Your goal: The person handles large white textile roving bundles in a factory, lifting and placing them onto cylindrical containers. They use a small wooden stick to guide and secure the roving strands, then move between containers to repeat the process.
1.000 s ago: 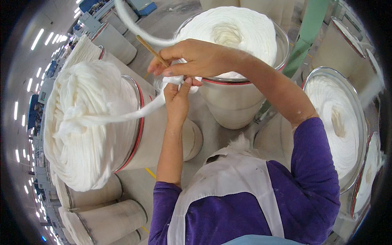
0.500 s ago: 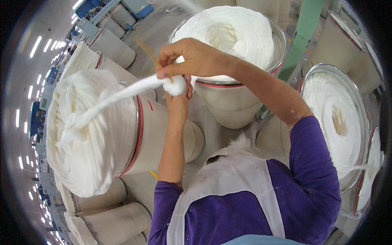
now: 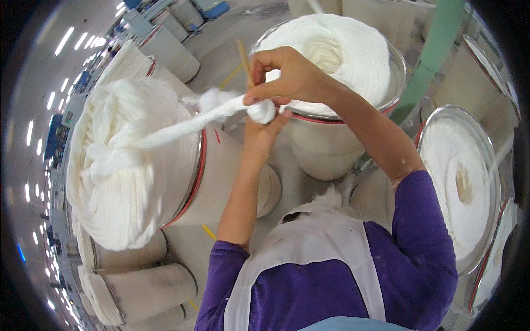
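Clearly, three tall cans heaped with white coiled fibre fill the frame: the left can [image 3: 165, 182], the upper-centre can [image 3: 342, 127] and the right can [image 3: 464, 187]. From the left can a thick white strand [image 3: 182, 126] runs up to the frame's centre, where its end is already gathered into a small wad [image 3: 261, 112] (joining seems unfinished). The right hand [image 3: 290, 77] pinches this wad from above with a thin stick [image 3: 244, 62] between its fingers, while the left hand [image 3: 264, 132] presses it from below, fingers closed together.

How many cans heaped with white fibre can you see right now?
3, perhaps more hidden at the rim: a big can on the left feeding the strand, one ahead behind the hands, one on the right.
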The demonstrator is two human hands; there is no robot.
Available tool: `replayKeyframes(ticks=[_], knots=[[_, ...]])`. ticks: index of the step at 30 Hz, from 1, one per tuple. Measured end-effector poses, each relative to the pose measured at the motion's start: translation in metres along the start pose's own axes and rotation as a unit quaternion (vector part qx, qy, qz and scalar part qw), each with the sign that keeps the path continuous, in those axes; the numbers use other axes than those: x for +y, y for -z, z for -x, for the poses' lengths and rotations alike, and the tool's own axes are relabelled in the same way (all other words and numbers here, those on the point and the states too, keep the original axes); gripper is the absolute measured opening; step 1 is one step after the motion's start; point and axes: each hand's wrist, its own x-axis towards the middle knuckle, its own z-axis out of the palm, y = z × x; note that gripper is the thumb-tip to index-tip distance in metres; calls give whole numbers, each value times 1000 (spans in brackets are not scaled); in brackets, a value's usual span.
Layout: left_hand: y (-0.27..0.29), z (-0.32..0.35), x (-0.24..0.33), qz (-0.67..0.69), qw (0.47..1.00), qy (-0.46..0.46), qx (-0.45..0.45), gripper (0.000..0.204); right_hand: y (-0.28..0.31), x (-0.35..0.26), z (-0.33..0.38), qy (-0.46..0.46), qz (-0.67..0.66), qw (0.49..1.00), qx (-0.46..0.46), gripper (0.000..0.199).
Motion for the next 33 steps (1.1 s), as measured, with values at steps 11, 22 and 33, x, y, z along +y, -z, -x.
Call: replayKeyframes(ticks=[11, 22, 33], knots=[[9, 13, -29, 57, 991, 110, -42, 48, 22, -46, 6, 240, -314, 902, 172, 16], [32, 59, -66, 212, 972, -91, 45, 22, -85, 90, 72, -245, 14, 969, 20, 38], [101, 195, -82, 370, 919, 85, 104, 24, -83, 77, 87, -187, 58, 971, 138, 30]])
